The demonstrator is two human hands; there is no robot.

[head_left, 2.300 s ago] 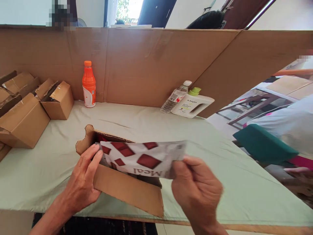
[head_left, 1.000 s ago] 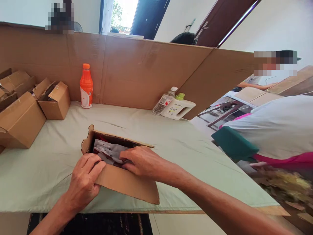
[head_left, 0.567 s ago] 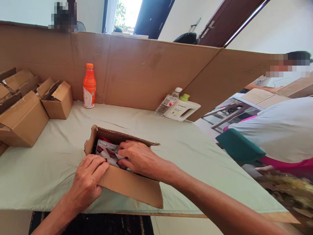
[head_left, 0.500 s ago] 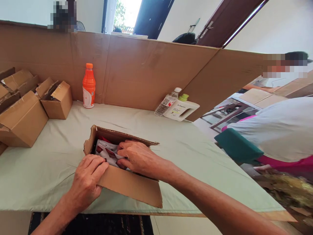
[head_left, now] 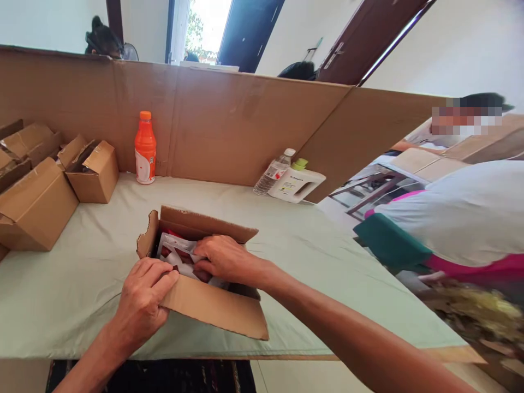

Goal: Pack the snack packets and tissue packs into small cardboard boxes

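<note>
An open cardboard box (head_left: 216, 307) stands on the cloth-covered table in front of me, its flaps spread outward. Inside lie white and red packets (head_left: 180, 251), partly covered by my fingers. My left hand (head_left: 144, 295) is closed over the box's near left edge, at the base of the front flap. Reaching in from the right, my right hand (head_left: 229, 259) has its thumb and fingers bent around a white packet. Its fingertips are partly hidden among the packets.
Several cardboard boxes (head_left: 41, 210) stand at the left. An orange bottle (head_left: 145, 150), a clear bottle (head_left: 273, 174) and a white jug (head_left: 292, 185) with a green cap stand along the cardboard partition (head_left: 229, 131). People sit beyond the partition and at the right.
The view has shifted slightly. The white packet at my right hand shows a little more of its upper edge, and the far flap leans further back. Both hands stay at the box.
</note>
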